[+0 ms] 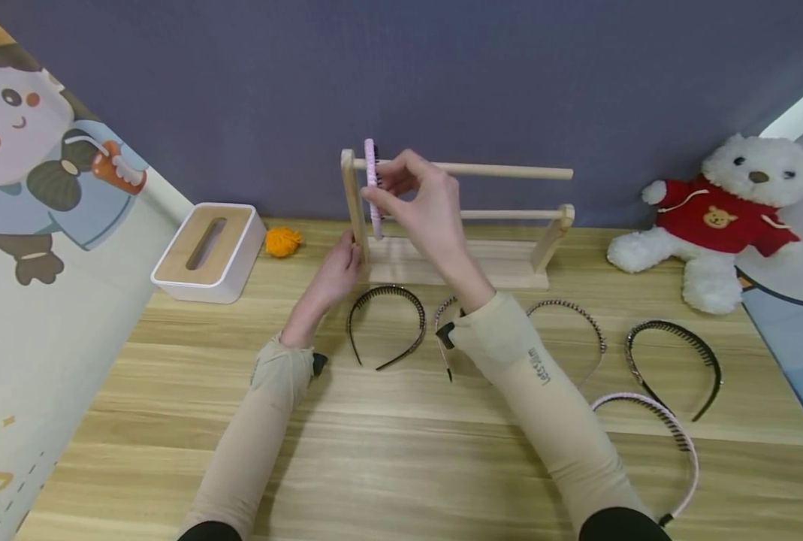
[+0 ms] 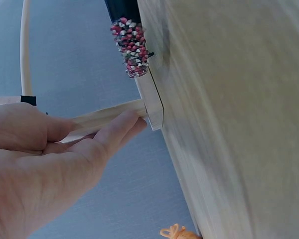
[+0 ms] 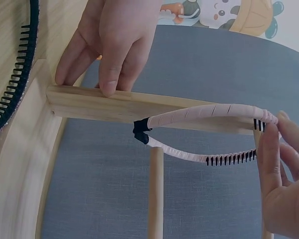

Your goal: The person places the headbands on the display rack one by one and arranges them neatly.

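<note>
My right hand [image 1: 428, 199] pinches a pink headband [image 1: 372, 180] between thumb and fingers at its curved top. In the right wrist view, the headband's black tips [image 3: 141, 130] point down beside the free end of the lower rod [image 3: 157, 169], and dark comb teeth line its inside. The wooden rack [image 1: 448, 267] has a tall left post [image 1: 352, 188] carrying the upper rod [image 1: 509, 170]. Low on that post, my left hand [image 1: 333, 276] holds it between thumb and fingers, near the base. The headband overlaps the upper rod close to the post in the head view.
Several headbands lie in front of the rack, including a black one [image 1: 418, 308] and a pink one [image 1: 692, 451]. A tissue box [image 1: 246, 263] and an orange yarn ball [image 1: 282, 242] stand left. A white teddy bear [image 1: 712, 218] sits right. A dark wall [image 1: 442, 75] rises behind.
</note>
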